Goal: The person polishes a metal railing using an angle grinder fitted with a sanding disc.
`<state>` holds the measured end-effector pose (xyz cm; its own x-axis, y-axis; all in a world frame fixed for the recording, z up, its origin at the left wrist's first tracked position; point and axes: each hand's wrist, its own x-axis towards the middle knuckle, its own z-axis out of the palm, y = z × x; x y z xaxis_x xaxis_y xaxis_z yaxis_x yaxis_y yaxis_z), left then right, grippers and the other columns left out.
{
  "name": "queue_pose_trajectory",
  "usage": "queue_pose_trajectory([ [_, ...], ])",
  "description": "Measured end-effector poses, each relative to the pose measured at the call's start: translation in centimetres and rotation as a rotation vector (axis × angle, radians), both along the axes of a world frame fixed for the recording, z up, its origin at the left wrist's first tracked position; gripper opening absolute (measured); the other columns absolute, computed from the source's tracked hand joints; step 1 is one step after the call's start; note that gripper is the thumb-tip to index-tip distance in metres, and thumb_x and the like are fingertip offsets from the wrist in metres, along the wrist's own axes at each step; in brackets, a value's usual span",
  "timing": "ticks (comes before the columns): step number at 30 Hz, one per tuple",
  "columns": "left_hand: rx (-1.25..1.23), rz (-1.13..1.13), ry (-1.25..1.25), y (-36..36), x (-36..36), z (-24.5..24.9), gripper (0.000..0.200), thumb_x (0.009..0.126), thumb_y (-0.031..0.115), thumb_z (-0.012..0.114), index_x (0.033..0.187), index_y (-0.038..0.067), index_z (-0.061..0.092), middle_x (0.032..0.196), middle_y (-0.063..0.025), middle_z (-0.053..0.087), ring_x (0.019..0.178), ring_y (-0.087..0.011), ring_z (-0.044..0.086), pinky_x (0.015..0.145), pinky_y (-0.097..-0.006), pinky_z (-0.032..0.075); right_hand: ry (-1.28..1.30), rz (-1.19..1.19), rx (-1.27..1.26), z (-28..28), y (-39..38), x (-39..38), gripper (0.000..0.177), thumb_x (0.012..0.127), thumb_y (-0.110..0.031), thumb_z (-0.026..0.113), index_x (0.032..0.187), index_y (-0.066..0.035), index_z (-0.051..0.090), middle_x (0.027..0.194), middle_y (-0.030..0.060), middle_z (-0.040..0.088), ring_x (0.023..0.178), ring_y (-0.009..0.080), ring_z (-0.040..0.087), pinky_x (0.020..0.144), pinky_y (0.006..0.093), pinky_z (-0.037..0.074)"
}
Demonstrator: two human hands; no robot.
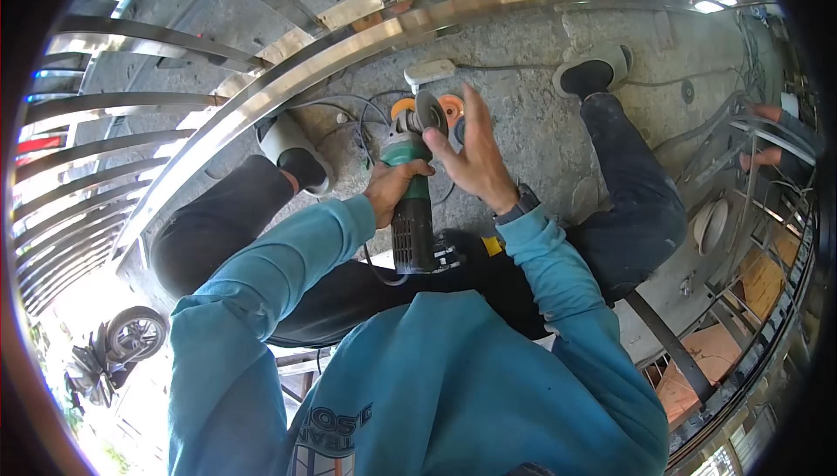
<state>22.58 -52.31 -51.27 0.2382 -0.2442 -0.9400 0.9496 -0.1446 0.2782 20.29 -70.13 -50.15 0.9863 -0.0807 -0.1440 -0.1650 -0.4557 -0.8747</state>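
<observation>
L hand (390,188) fingers clamped round green angle grinder (411,214) body. R hand (472,158) fingers apart, tips at disc (429,112), over concrete floor (540,132).

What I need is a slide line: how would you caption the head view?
Left hand grips a green angle grinder, right hand at its disc, beside a steel railing.
</observation>
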Motion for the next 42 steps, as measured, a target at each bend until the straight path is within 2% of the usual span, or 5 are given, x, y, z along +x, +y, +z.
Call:
queue_pose_trajectory([
  [4,-0.082,-0.006,-0.071,0.3,-1.0,-0.3,0.051,0.081,0.032,0.076,0.12,0.005,0.059,0.1,-0.0095,0.066,0.083,-0.0208,0.068,0.073,-0.0381,0.06,0.13,0.184,0.026,-1.6,1.6,-1.3,0.117,0.091,-0.077,0.049,0.156,0.011,0.007,0.16,0.0394,0.008,0.153,0.0492,0.005,0.125,0.0522,0.014],
  [23,-0.109,0.002,-0.018,0.9,-1.5,-0.8,0.058,0.081,0.031,0.079,0.125,0.003,0.054,0.103,-0.0118,0.065,0.086,-0.0231,0.068,0.071,-0.0413,0.062,0.144,0.218,-0.045,-1.8,1.8,-1.3,0.124,0.088,-0.08,0.049,0.156,0.013,0.002,0.16,0.0409,0.004,0.152,0.0516,0.001,0.124,0.0546,0.011],
  [25,-0.056,-0.025,-0.053,0.9,-1.9,-1.1,0.064,0.083,0.052,0.08,0.122,0.006,0.059,0.104,-0.0093,0.068,0.088,-0.0209,0.07,0.074,-0.0399,0.061,0.179,0.241,-0.063,-2.2,1.6,-1.4,0.126,0.087,-0.081,0.05,0.155,0.014,0.002,0.16,0.0413,0.004,0.152,0.0519,0.001,0.124,0.0547,0.011],
  [31,-0.12,-0.01,-0.03,0.8,-1.3,-0.2,0.058,0.082,0.03,0.077,0.127,0.004,0.053,0.105,-0.0122,0.065,0.087,-0.0233,0.068,0.071,-0.0407,0.061,0.159,0.223,-0.042,-2.2,1.7,-1.4,0.126,0.087,-0.08,0.052,0.155,0.014,0.005,0.159,0.0416,0.006,0.152,0.052,0.003,0.124,0.0546,0.012],
  [42,-0.046,-0.098,-0.054,0.4,-0.8,0.5,0.058,0.075,0.024,0.079,0.122,0.0,0.055,0.098,-0.0123,0.064,0.079,-0.0226,0.066,0.068,-0.0376,0.059,0.107,0.132,-0.027,-2.6,1.1,-0.9,0.113,0.091,-0.072,0.055,0.156,0.01,0.013,0.157,0.0379,0.02,0.15,0.0487,0.019,0.122,0.0505,0.023],
])
